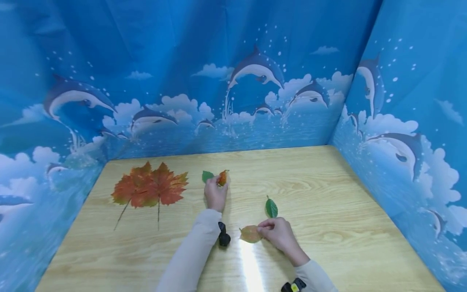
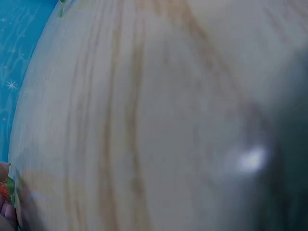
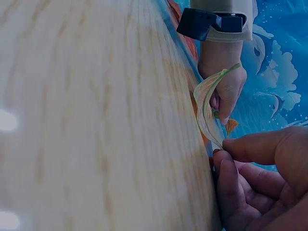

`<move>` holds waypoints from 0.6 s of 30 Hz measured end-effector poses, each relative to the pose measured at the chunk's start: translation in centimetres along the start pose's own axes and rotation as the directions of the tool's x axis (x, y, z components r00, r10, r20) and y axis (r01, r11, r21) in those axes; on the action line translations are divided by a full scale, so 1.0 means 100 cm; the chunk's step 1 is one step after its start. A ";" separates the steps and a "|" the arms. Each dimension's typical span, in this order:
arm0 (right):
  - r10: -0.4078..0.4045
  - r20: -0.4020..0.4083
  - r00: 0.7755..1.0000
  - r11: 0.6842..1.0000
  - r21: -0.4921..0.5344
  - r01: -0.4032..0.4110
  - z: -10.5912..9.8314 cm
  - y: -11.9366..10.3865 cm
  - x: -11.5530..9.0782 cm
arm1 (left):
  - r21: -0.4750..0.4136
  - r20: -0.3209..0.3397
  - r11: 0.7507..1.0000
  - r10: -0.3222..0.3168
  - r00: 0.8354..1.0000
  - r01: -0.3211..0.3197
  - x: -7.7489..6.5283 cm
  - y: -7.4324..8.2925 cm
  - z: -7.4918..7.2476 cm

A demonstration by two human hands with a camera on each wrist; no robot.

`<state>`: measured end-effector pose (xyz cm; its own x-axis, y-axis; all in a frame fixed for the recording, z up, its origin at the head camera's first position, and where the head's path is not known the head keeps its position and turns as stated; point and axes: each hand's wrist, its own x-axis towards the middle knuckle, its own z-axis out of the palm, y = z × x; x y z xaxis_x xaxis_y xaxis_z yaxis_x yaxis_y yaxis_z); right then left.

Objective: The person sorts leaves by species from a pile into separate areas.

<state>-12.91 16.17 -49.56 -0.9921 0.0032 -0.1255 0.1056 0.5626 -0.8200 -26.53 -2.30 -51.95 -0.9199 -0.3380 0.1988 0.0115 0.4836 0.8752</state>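
My left hand is at the back middle of the table, pinching a small orange-red leaf. A green leaf lies just left of those fingers. Nearer the front, my right hand holds a tan-orange leaf by its right end, between thumb and index finger. Seen from the right wrist, this leaf curves upward from the fingertips. Another green leaf, darker, lies right behind the right hand. In the left wrist view only a bit of the orange-red leaf shows at the edge.
Two large red-orange maple leaves with long stems lie overlapping on the left of the wooden table. Blue dolphin-print curtain borders the table at the back and both sides.
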 end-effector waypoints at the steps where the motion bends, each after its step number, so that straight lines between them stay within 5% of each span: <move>1: -0.004 -0.004 1.000 1.000 -0.002 0.004 0.000 0.000 0.000 | 0.007 0.002 1.000 0.003 1.000 -0.003 0.000 -0.001 0.001; 18: -0.015 0.001 1.000 1.000 0.024 0.015 0.000 -0.001 -0.001 | 0.125 -0.062 0.991 0.064 0.996 -0.056 0.004 -0.005 0.009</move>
<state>-12.78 16.06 -49.48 -0.9935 -0.0059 -0.1139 0.0925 0.5428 -0.8348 -27.22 -1.90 -52.71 -0.8913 -0.3558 0.2811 0.0136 0.5988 0.8008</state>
